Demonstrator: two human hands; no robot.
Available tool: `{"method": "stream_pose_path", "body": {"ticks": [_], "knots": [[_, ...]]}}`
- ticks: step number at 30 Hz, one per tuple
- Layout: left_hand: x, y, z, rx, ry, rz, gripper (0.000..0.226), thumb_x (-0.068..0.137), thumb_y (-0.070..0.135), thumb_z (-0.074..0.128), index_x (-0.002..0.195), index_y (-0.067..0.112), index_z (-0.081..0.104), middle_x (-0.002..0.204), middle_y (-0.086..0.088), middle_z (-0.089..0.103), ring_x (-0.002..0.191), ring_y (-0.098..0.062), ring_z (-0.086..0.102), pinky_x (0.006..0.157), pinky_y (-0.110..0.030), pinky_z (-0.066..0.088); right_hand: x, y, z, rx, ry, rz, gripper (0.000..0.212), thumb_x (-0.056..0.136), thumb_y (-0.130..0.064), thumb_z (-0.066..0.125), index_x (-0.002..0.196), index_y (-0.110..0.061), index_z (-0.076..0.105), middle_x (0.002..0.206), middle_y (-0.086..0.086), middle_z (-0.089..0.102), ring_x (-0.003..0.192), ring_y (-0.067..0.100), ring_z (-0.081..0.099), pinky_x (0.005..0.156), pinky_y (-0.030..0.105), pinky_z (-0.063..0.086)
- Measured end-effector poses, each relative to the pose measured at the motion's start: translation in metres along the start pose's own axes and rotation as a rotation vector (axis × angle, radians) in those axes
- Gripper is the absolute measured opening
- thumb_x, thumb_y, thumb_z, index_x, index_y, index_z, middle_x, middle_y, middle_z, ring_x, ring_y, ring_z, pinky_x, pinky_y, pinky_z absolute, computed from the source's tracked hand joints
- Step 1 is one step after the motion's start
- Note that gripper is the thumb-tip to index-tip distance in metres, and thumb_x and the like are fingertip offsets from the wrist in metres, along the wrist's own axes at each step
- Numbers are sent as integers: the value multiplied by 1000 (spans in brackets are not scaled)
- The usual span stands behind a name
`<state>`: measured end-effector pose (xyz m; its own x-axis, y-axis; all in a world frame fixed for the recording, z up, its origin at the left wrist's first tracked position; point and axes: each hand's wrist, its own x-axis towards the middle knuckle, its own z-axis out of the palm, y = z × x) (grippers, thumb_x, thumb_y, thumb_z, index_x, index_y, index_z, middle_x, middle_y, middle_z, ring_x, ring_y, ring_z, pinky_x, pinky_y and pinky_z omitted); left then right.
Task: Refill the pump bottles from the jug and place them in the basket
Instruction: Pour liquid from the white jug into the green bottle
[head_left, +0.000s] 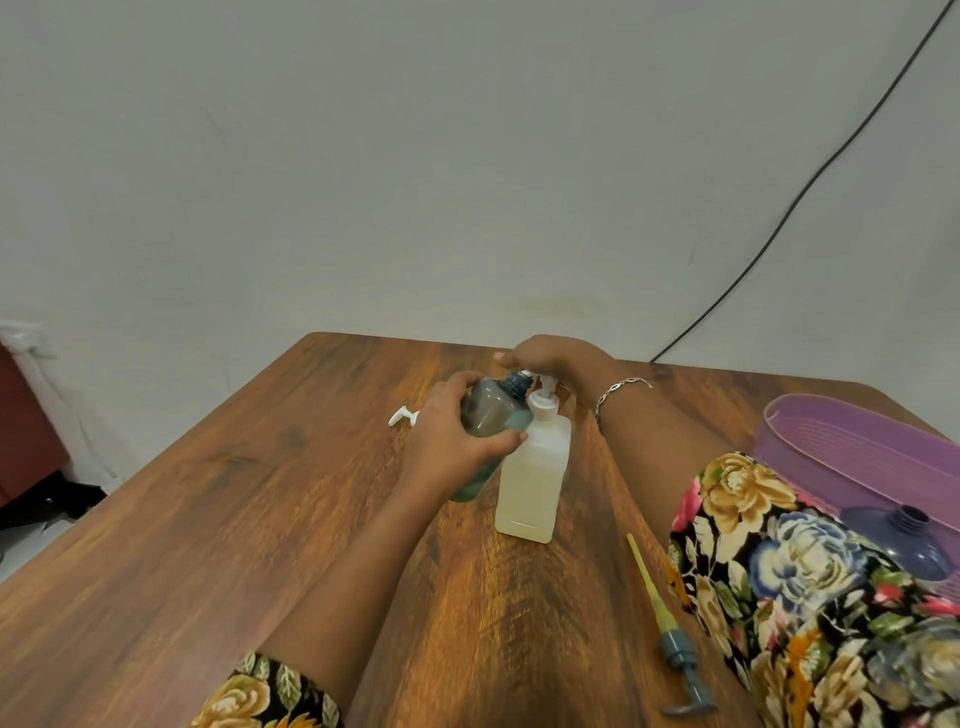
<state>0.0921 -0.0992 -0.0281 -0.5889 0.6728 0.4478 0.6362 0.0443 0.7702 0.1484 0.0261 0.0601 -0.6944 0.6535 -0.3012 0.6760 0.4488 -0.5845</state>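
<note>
Grey bottle (491, 410), cap off, held tilted above the table (260, 519) near its middle, with the open neck brought up against the pump (545, 402) of the white bottle (532, 478). The tilt puts the mouth right at the pump's outlet, presumably so that whatever is dispensed lands inside. The left hand (457, 436) wraps fingers and thumb round the grey bottle's body and carries its weight.

The white bottle stands upright on the table, touching the grey one. It holds a pale yellowish liquid and seems to serve as the supply here. The right hand (550, 356) lies over the top of its pump with the fingers bent down. Whether it grips the head or only presses it cannot be told, as the hand hides the head.

A grey pump with a yellowish tube (675, 639) lies flat near the table's front edge, probably set aside from the grey bottle to free its mouth. A small white pump part (402, 415) lies just left of the left hand.

At the right stands a purple basket (810, 410), within easy reach for the finished bottles. A blue bottle (909, 540), neck open, appears to lie in its near end, partly hidden by a floral sleeve (753, 519).

Filling looks under way; recapping and basketing remain.
</note>
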Motion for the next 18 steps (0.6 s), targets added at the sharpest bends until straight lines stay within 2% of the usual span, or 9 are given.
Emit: {"method": "stream_pose_path", "body": {"ticks": [2, 4, 8, 11, 13, 16, 18], "knots": [[0, 1, 0, 7, -8, 2, 66, 61, 38, 78, 118, 25, 47, 107, 9, 47, 90, -7, 48, 64, -16, 39, 3, 1, 1, -8, -12, -5, 28, 100, -24, 35, 113, -5, 50, 109, 17, 51, 80, 25, 54, 58, 29, 39], [1, 2, 1, 12, -18, 1, 66, 61, 38, 78, 118, 25, 47, 106, 8, 47, 90, -7, 48, 62, -14, 37, 8, 4, 2, -22, -14, 4, 30, 99, -20, 34, 114, -2, 52, 100, 16, 50, 66, 20, 46, 56, 28, 39], [3, 1, 2, 34, -41, 8, 66, 62, 38, 77, 119, 23, 49, 106, 7, 48, 90, -8, 47, 63, -13, 35, 12, 9, 3, -63, 19, 10, 33, 96, -14, 29, 116, -2, 52, 82, 12, 48, 62, 18, 41, 54, 27, 36], [3, 1, 3, 44, -49, 2, 66, 62, 38, 77, 120, 23, 49, 106, 7, 48, 91, -9, 48, 64, -14, 36, 11, 9, 6, -75, 17, -3, 33, 96, -13, 30, 116, -2, 54, 78, 10, 46, 61, 17, 40, 55, 28, 36], [3, 0, 2, 43, -67, -2, 68, 63, 38, 77, 123, 22, 48, 108, 6, 48, 93, -9, 48, 66, -15, 37, 10, 9, 6, -49, 8, -16, 31, 96, -14, 31, 110, -4, 57, 82, 10, 47, 62, 16, 39, 57, 28, 35], [5, 2, -1, 34, -93, -2, 71, 64, 38, 76, 126, 20, 47, 113, 3, 49, 96, -11, 48, 70, -18, 39, 4, 9, 3, 81, -54, 22, 27, 99, -29, 36, 89, -12, 55, 89, 8, 49, 66, 18, 44, 60, 29, 39], [7, 5, -2, 46, -103, 8, 72, 65, 38, 76, 127, 19, 46, 114, 2, 49, 96, -11, 48, 69, -16, 38, 5, 11, 1, 133, -112, 47, 35, 96, -39, 41, 101, -7, 55, 90, 10, 55, 68, 19, 50, 58, 28, 42]]}}
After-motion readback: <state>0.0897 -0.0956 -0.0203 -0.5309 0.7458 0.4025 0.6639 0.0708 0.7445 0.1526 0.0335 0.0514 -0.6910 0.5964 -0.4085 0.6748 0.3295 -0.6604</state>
